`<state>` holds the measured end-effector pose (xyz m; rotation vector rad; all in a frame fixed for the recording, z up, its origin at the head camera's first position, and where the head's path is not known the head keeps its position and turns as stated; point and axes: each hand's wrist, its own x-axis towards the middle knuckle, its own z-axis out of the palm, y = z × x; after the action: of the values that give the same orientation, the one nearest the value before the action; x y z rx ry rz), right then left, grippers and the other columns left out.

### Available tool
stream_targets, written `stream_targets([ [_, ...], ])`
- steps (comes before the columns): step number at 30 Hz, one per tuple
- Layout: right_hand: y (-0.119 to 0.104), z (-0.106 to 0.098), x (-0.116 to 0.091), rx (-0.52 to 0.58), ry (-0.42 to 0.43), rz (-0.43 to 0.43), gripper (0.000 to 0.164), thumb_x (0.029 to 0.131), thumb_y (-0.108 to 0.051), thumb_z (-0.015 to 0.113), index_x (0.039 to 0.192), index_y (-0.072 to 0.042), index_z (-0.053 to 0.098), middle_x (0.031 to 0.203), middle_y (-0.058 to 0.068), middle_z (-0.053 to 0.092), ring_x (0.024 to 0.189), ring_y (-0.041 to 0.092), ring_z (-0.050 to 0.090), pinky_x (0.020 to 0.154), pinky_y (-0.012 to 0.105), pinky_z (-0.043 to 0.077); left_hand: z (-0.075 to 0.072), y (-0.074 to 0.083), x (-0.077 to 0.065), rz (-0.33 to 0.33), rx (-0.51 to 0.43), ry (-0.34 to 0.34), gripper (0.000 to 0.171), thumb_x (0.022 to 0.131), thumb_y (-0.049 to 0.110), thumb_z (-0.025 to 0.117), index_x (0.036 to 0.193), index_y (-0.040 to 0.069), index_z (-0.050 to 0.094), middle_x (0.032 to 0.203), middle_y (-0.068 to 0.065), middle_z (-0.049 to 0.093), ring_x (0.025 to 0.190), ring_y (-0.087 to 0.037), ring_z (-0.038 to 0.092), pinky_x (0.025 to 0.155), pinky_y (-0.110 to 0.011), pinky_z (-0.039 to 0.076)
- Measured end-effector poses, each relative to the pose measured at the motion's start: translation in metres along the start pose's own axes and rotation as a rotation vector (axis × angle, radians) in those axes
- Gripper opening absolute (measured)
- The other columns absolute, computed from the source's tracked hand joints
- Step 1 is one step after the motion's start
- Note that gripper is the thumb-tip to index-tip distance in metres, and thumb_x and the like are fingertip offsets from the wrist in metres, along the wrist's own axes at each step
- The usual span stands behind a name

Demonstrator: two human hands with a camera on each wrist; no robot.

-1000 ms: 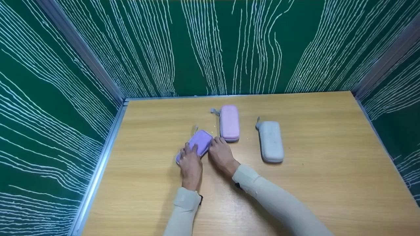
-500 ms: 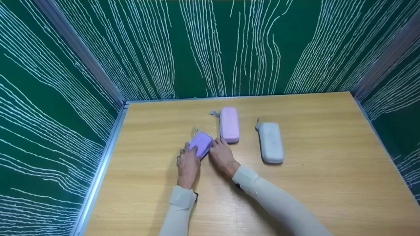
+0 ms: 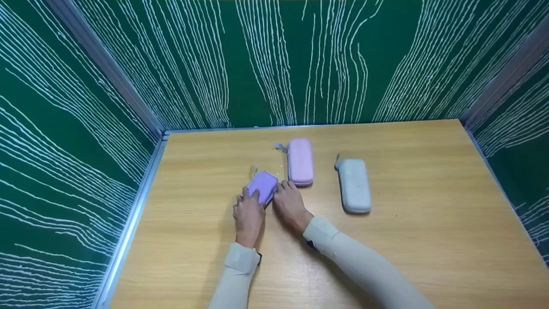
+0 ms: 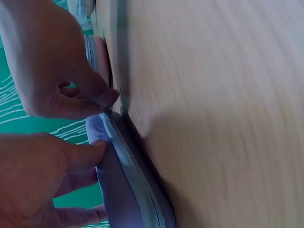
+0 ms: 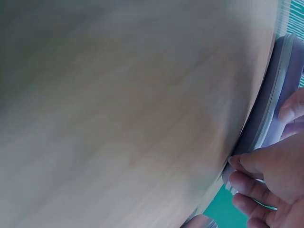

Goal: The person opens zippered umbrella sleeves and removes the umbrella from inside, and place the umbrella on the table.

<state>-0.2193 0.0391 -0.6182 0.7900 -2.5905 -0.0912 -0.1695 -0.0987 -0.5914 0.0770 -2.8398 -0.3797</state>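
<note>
A purple zip case (image 3: 263, 187) lies slanted on the wooden table. My left hand (image 3: 248, 216) grips its near end, the thumb on the top face and the fingers over the far side. At the case's right corner, my right hand (image 3: 291, 201) pinches the zipper's end between thumb and forefinger. The left wrist view shows the grey zipper (image 4: 137, 183) running along the purple side, its teeth together there. The fingertips (image 4: 108, 97) of the right hand mostly hide the zipper pull. A grey strap (image 3: 255, 170) sticks out at the case's far edge.
A pink zip case (image 3: 300, 161) lies just beyond my right hand, its grey strap pointing left. Farther right is a grey zip case (image 3: 355, 185). Green walls (image 3: 261, 64) with white lines enclose the table (image 3: 429, 206) at the back and both sides.
My left hand and forearm have shifted slightly left, and the hand covers more of the purple case's near end. My right hand stays at the corner; the other cases have not moved.
</note>
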Motion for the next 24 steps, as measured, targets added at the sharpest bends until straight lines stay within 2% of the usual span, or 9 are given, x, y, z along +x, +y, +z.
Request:
stream_targets([
  [7,-0.004,-0.003,-0.001,0.005,-0.067,-0.008,0.012,0.091,-0.007,0.071,0.097,-0.007,0.081,0.102,0.006,0.071,0.095,0.026,0.061,0.087,0.038,0.048,0.005,0.006,0.0,-0.029,0.043,0.027,0.037,0.091,0.022,0.083,0.126,0.013,0.076,0.135,-0.023,0.062,0.106,-0.042,0.068,0.073,-0.053,0.06],
  [18,-0.007,-0.005,-0.003,0.008,-0.035,-0.028,0.013,0.09,-0.007,0.071,0.098,-0.006,0.081,0.103,0.006,0.071,0.093,0.026,0.061,0.087,0.037,0.049,0.009,0.011,-0.001,-0.081,0.068,0.039,0.039,0.09,0.024,0.082,0.128,0.016,0.074,0.136,-0.023,0.061,0.104,-0.039,0.068,0.073,-0.051,0.059],
  [24,-0.007,-0.005,-0.004,0.041,0.004,-0.015,0.011,0.091,-0.007,0.069,0.091,-0.006,0.08,0.097,0.007,0.071,0.09,0.027,0.061,0.086,0.037,0.049,0.011,0.014,0.0,-0.1,0.073,0.058,0.038,0.089,0.024,0.082,0.125,0.015,0.075,0.131,-0.022,0.063,0.1,-0.039,0.068,0.068,-0.051,0.059],
])
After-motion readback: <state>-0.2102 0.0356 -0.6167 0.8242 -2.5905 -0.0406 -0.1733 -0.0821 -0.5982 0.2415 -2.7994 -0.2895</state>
